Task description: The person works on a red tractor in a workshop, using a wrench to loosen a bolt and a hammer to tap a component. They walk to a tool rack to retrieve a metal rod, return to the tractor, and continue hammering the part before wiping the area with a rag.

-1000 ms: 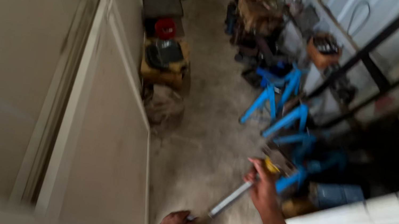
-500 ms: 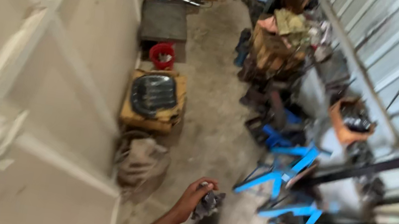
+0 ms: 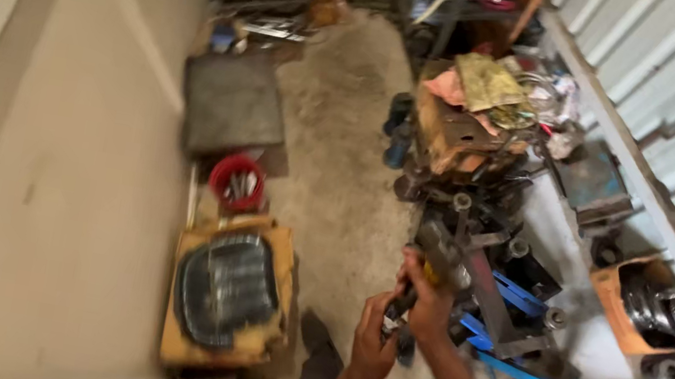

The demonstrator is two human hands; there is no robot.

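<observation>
Steel-grey long-handled tool with yellow band gripped by both fists: right hand high, left hand low; keep grip firm, clear of blue metal stands.

I grip a long metal tool with a dark, blurred shaft and a spot of yellow near its upper end. It stands tilted, its top leaning right toward the blue metal stand, just left of and above that stand.

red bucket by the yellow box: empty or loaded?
Loaded. The red bucket stands upright on the floor, mouth up, with pale metal pieces inside; blur hides what they are.
</observation>
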